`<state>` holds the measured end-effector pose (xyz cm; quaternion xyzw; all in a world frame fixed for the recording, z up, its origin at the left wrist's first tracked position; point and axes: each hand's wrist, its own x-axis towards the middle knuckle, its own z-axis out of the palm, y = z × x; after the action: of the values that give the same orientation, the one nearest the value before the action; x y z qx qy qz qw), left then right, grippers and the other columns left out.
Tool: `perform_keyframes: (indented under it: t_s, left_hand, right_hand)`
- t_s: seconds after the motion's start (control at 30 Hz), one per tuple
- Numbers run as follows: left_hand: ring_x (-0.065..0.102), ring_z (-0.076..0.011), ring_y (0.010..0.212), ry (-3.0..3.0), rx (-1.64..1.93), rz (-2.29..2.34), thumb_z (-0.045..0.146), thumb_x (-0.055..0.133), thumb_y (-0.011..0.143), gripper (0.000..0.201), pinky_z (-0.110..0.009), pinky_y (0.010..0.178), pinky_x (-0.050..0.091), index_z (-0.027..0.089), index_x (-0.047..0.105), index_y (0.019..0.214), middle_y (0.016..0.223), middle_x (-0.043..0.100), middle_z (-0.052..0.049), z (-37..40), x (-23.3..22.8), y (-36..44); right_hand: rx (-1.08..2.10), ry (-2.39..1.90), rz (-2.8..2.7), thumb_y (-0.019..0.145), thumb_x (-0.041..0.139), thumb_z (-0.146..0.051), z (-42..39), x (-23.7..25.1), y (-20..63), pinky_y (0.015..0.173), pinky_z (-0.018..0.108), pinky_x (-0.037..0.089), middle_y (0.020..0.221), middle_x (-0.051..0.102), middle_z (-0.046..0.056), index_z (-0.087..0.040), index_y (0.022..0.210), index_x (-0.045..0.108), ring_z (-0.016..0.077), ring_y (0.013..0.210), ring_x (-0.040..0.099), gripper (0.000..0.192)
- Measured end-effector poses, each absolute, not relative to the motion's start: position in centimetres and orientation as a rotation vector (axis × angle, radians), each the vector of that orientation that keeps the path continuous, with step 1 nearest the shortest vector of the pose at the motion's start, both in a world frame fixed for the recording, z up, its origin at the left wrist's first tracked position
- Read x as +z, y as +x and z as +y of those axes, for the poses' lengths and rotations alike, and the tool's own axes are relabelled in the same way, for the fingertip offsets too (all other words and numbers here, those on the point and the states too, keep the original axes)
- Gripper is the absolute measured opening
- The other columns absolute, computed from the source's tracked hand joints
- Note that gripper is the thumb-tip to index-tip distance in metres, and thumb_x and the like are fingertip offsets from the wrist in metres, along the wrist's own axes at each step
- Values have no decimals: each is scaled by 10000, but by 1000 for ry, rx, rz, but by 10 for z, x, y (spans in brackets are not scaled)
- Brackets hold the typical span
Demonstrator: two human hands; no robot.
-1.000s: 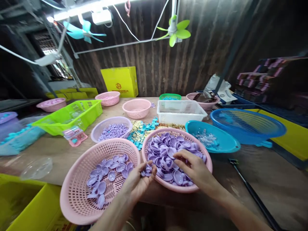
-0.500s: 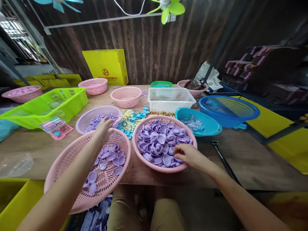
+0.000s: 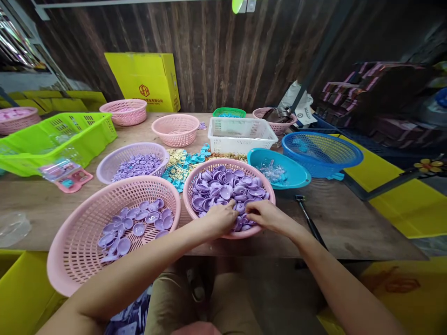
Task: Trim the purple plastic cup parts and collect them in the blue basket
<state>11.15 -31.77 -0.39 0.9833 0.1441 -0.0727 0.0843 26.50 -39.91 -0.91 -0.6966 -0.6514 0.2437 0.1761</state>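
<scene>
Small purple plastic shells [image 3: 223, 179], shallow and oval, are heaped in a round pink basket [image 3: 271, 197] in front of me. Over its near edge, my left hand [image 3: 221, 217] bends its fingers together among the shells. My right hand [image 3: 268, 215] is close beside it, thumb and fingers curled at the pile. Whatever either hand pinches is hidden by the fingers and blends with the purple heap. At my left, a larger pink basket [image 3: 66, 232] is tilted toward me and holds more loose purple shells [image 3: 138, 229], lying flat and scattered; my left forearm crosses its near edge.
Behind stand a lilac basket [image 3: 104, 167] of small purple parts, a white basket [image 3: 240, 146] and a teal bowl [image 3: 300, 179] with clear pieces. A blue basket [image 3: 324, 167] and a black-handled tool [image 3: 310, 223] are at right. A green crate [image 3: 80, 144] stands left.
My left hand has moved from above the left basket, right and toward me, into the shell heap. My right hand stays at that heap. The view has tipped downward.
</scene>
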Motion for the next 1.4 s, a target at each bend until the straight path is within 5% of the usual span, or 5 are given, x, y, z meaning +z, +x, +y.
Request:
perform_keyframes:
  t_s: [0.6, 0.8, 0.97, 1.17, 1.4]
  left_hand:
    - [589, -187, 784, 2782, 35, 618, 188, 490, 761, 192, -254, 640, 435, 172, 600, 917, 934, 595, -74, -312, -3, 104]
    - [500, -85, 462, 1528, 168, 594, 420, 418, 829, 300, -202, 474, 386, 154, 519, 920, 678, 587, -16, -334, 8, 102]
    - [482, -33, 462, 844, 250, 570, 311, 716, 620, 300, -140, 468, 362, 113, 550, 773, 605, 558, 0, -339, 3, 100]
    - [521, -62, 471, 907, 414, 575, 275, 794, 473, 414, -168, 493, 378, 118, 541, 759, 564, 566, 22, -336, -5, 92]
    - [557, -115, 477, 1001, 508, 631, 391, 770, 472, 414, -238, 544, 426, 111, 538, 672, 532, 580, -10, -331, -12, 78]
  right_hand:
    - [1130, -1573, -912, 611, 628, -446, -417, -6, 272, 472, 212, 387, 605, 590, -6, -174, 707, 470, 99, 508, 511, 329]
    - [728, -1616, -1202, 722, 559, -383, -421, -5, 252, 569, 244, 414, 682, 572, 6, -169, 755, 566, 122, 614, 510, 217]
    - [385, -1616, -1507, 800, 473, -240, -426, -2, 232, 687, 276, 427, 751, 606, 37, -196, 768, 593, 159, 735, 554, 132]
    - [698, -1524, -1441, 800, 480, -302, -420, -1, 223, 681, 276, 460, 878, 623, 49, -184, 942, 579, 169, 773, 578, 209]
    - [830, -1495, -1355, 760, 521, -446, -397, -18, 212, 666, 285, 476, 785, 629, 58, -176, 827, 576, 202, 747, 600, 284]
